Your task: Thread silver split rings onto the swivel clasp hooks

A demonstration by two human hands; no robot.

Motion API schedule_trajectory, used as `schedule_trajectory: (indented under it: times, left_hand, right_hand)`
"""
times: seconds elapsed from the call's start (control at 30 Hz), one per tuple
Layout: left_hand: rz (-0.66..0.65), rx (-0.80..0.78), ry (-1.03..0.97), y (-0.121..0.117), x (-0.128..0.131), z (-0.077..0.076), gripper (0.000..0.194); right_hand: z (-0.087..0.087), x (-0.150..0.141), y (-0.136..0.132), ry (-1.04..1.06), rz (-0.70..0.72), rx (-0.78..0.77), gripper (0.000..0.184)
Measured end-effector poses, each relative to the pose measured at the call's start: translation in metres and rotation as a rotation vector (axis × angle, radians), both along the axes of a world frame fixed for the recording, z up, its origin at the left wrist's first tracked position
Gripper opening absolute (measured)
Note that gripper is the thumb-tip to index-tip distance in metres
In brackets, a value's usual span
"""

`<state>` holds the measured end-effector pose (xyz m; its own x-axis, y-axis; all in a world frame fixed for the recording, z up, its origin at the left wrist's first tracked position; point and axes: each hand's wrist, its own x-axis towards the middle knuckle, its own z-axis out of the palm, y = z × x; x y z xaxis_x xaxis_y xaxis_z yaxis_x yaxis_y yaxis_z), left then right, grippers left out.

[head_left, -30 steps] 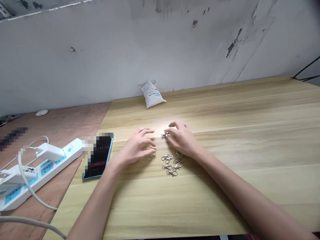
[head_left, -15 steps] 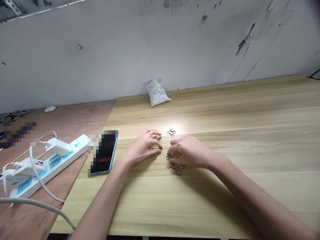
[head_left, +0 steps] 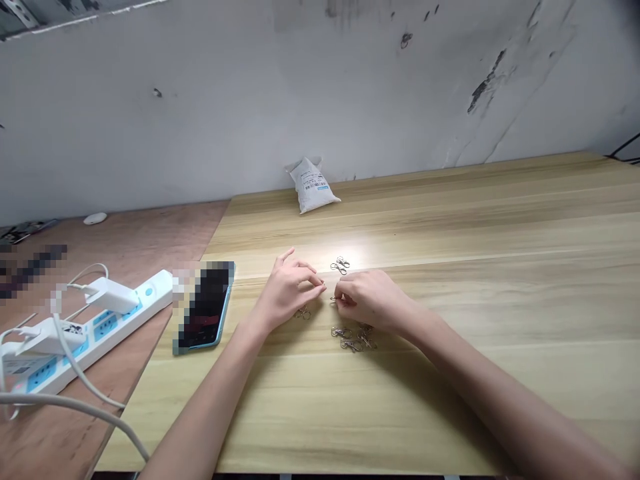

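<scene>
My left hand [head_left: 290, 290] pinches a small metal ring [head_left: 323, 285] between thumb and forefinger; little of the ring shows. Below that hand lie a few more rings [head_left: 303, 312] on the table, partly covered by it. Facing it, my right hand [head_left: 370, 299] is closed on a small silver swivel clasp [head_left: 333, 301], of which only one end peeks out past the fingertips. Several swivel clasps [head_left: 353, 338] lie in a loose heap just below my right hand. Beyond both hands sits a little group of silver clasps [head_left: 341, 265].
A white plastic packet [head_left: 315, 187] with a label stands against the wall. To the left lie a phone [head_left: 205, 313] and a white power strip [head_left: 150, 293] with chargers and trailing cables. The light wood table [head_left: 475, 267] meets a reddish board [head_left: 165, 233].
My left hand has lifted off the rings with one in its pinch. My right hand has raised its clasp from near the heap, and its fingers have closed more tightly.
</scene>
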<state>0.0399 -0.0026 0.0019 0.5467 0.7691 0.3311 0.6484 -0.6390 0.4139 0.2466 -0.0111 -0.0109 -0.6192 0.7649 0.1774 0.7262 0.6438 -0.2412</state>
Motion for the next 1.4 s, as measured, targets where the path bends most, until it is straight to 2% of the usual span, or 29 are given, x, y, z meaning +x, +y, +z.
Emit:
schedule_trajectory:
  times: [0.07,0.23,0.37,0.47,0.67,0.77,1.0,1.1,1.4]
  left_hand:
    - [0.02,-0.026,-0.046,-0.001,0.0,0.001,0.01]
    - [0.074,-0.09,-0.113,0.001,-0.001,-0.001,0.006]
    - [0.097,-0.116,-0.145,0.002,-0.001,-0.002,0.006]
    - [0.101,-0.133,-0.158,0.002,-0.001,-0.001,0.011]
    - [0.15,-0.115,-0.117,0.001,-0.001,0.001,0.017]
    - [0.124,-0.108,-0.159,0.001,-0.001,0.001,0.013]
    - [0.143,-0.084,-0.163,0.004,-0.003,-0.003,0.007]
    - [0.149,-0.061,-0.143,0.004,-0.004,-0.004,0.01]
    - [0.174,0.042,-0.067,0.003,-0.004,0.0,0.014]
  right_hand:
    - [-0.003,0.001,0.002,0.085,-0.02,-0.036,0.008]
    - [-0.004,0.003,0.005,0.26,-0.092,-0.079,0.012]
    - [-0.001,0.004,0.005,0.423,-0.083,-0.162,0.01]
    - [-0.002,0.002,0.005,0.458,-0.076,-0.196,0.007]
    - [-0.011,0.003,0.01,0.284,-0.108,-0.009,0.014]
    - [-0.012,0.005,0.011,0.244,-0.1,0.015,0.016]
    - [-0.009,0.006,0.012,0.401,-0.065,0.098,0.014]
    - [-0.008,0.007,0.012,0.402,-0.03,0.149,0.014]
    - [-0.011,0.008,0.015,0.405,-0.079,0.19,0.015]
